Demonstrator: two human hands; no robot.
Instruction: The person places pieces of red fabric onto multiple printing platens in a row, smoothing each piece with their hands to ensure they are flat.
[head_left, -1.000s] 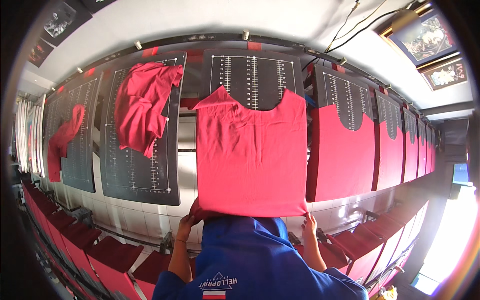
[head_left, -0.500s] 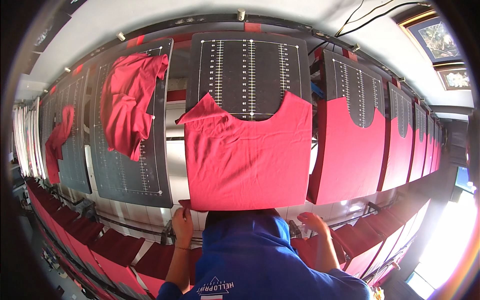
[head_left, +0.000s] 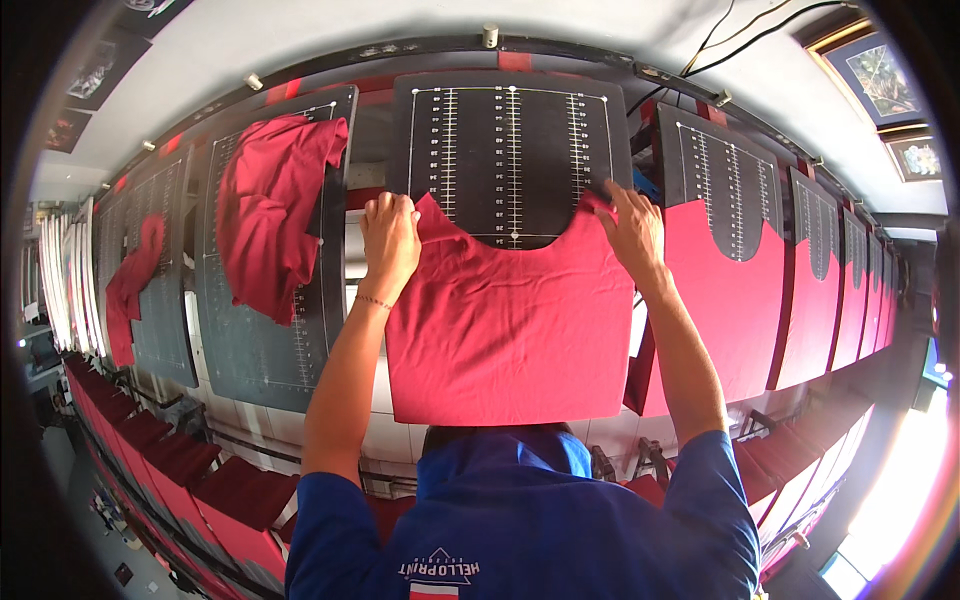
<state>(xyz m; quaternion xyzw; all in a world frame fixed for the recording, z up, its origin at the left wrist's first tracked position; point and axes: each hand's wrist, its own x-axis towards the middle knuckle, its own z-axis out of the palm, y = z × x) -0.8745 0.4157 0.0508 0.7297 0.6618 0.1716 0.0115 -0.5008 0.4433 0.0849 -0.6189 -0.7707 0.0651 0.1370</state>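
Observation:
A red shirt panel [head_left: 510,340] with a scooped neckline lies over the lower part of a dark board [head_left: 475,150] marked with white scales. At the panel's upper left corner my left hand [head_left: 392,238] is closed, its fingers curled over the cloth at the board's left edge. My right hand [head_left: 636,232] pinches the upper right corner beside the neckline; its fingertips are slightly blurred. Light creases run across the middle of the panel. Both forearms reach up along the board's two sides.
On the left board lies a crumpled red cloth [head_left: 275,215], with another red piece [head_left: 135,285] farther left. Red panels [head_left: 715,320] lie flat on several boards to the right. Behind me runs a row of cloth-covered boards [head_left: 240,490]. A dark rail [head_left: 420,48] spans the far side.
Both hands have moved up from the panel's near edge to its upper corners and closed on the cloth. The folded upper left corner now lies flatter.

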